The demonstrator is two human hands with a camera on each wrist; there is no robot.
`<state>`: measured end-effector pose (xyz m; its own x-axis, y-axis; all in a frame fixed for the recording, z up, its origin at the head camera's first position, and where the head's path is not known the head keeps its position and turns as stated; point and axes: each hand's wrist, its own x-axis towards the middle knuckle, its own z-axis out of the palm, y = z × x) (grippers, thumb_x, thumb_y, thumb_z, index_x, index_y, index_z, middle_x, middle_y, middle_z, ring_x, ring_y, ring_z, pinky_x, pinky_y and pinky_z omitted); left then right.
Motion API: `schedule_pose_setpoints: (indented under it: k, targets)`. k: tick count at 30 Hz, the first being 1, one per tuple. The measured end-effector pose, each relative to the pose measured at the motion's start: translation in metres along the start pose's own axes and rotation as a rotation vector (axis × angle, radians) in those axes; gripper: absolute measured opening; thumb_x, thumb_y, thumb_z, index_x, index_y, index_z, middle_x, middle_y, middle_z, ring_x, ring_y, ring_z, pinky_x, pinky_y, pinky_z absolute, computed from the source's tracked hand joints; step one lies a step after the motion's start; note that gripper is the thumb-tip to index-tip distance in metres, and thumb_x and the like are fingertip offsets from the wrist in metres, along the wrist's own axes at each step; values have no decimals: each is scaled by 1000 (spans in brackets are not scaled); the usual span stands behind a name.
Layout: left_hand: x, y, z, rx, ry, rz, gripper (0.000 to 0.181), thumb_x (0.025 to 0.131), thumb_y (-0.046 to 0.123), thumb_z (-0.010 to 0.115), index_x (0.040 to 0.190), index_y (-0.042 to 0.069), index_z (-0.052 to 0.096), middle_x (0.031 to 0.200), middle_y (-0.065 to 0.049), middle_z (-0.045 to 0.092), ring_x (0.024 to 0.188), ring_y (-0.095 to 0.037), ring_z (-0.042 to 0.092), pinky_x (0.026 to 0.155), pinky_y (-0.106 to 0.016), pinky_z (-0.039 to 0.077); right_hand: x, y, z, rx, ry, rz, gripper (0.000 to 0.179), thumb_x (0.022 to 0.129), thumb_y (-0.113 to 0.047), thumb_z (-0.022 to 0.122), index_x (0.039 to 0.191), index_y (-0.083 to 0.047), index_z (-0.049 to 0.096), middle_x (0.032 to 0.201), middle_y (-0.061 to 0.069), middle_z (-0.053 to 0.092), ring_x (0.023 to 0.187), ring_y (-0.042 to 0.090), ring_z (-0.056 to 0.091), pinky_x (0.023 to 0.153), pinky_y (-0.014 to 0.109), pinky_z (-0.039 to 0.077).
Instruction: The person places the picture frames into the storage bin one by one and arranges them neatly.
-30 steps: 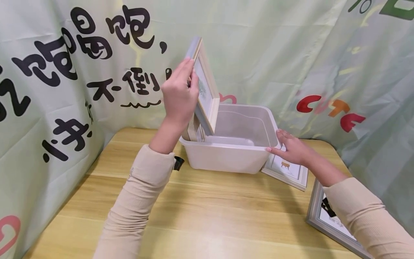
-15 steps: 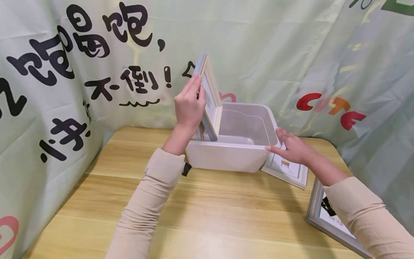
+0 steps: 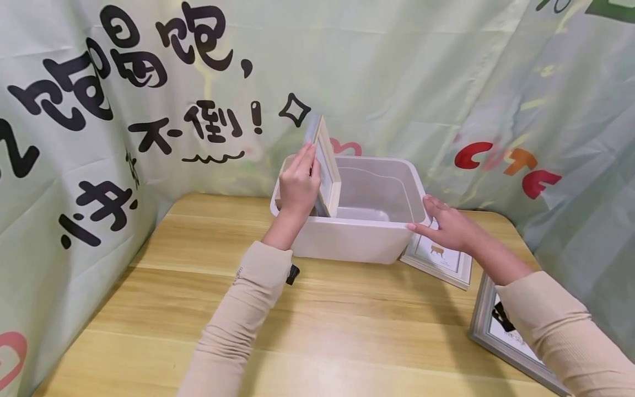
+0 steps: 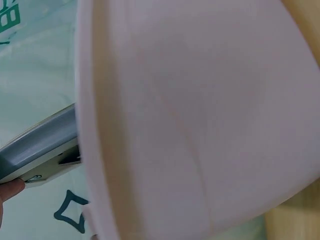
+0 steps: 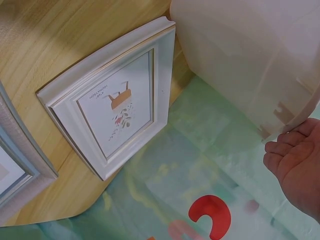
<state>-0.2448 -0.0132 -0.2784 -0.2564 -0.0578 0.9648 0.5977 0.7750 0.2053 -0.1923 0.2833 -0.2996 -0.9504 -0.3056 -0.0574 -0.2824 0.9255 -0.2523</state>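
Left hand pinches the near edge of a rectangular picture frame, cream-faced with grey-blue sides, standing nearly upright with its lower part inside the left half of a pale grey-white plastic tub; whether it touches the floor is hidden. Edge grip presumably chosen to keep fingers off the picture side. Right hand grips the tub's right near corner, probably to steady it. Right wrist view adds fingers curled at the rim and the whole face of a white moulded picture frame, partly covered in the head view. Left wrist view: mostly tub wall, plus a fingertip on what appears to be the held frame.
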Motion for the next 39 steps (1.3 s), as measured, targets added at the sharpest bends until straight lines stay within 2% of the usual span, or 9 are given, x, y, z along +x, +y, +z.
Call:
schedule_pose_setpoints:
  k: [13,23,31,39]
  targets:
    - [-31,-8,8,39,-26,33,19,77,-4,67,95,-5,71,96,-17,71,89,-24,70,73,-31,57,0,1,2,8,15,-2,88,90,-49,52,143,11,16,148,34,17,135,49,21,105,63,25]
    - [-50,-16,10,50,-117,10,18,79,-3,66,97,-6,70,100,-18,70,90,-26,69,72,-29,56,-1,0,2,17,10,1,88,89,-49,52,143,11,17,148,34,17,134,50,21,105,63,25]
    - [-55,-19,13,131,-192,7,18,79,-2,65,96,-4,70,101,-16,70,80,-26,71,55,-29,55,-1,0,1,17,15,-4,87,90,-48,52,142,12,17,147,35,18,134,50,21,105,63,25]
    - [-53,-15,10,192,-302,-31,16,85,3,60,97,-4,68,105,-16,69,60,-31,67,49,-34,53,-1,0,1,13,12,-7,87,90,-48,52,142,12,17,147,35,17,135,50,21,106,63,25]
